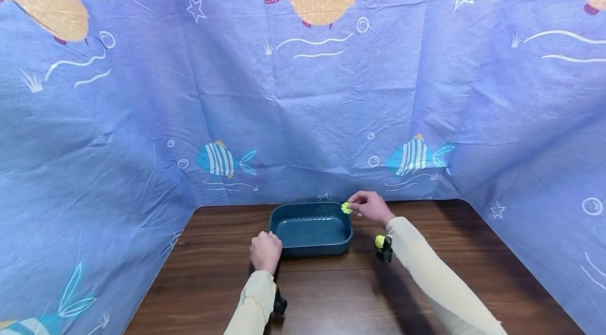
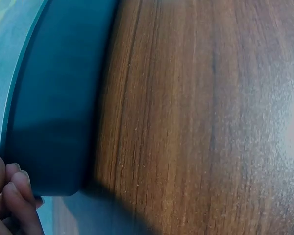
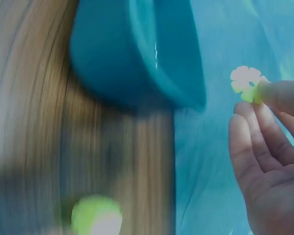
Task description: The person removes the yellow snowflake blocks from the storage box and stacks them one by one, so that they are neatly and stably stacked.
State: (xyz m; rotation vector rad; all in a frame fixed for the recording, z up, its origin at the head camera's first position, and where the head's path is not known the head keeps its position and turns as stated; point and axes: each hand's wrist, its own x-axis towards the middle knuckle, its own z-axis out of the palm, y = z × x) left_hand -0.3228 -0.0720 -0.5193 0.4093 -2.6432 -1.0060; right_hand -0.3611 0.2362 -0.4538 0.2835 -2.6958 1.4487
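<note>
A dark blue rectangular dish [image 1: 307,232] stands on the wooden table. My left hand [image 1: 266,253] is at its front left corner; in the left wrist view the curled fingers [image 2: 20,188] grip the dish's edge. Between thumb and fingertips, my right hand [image 1: 374,207] pinches a small yellow-green flower-shaped piece [image 1: 346,208], held at the dish's far right corner. The right wrist view shows the notched petals and small holes of the flower-shaped piece [image 3: 244,81], apart from the dish wall [image 3: 108,58] there.
Another yellow-green piece [image 1: 380,241] shows beside the right wrist's black camera [image 1: 385,252]; its exact shape is blurred in the right wrist view. The brown table [image 1: 326,293] is bordered by a blue fish-print cloth [image 1: 312,114] at the back and sides.
</note>
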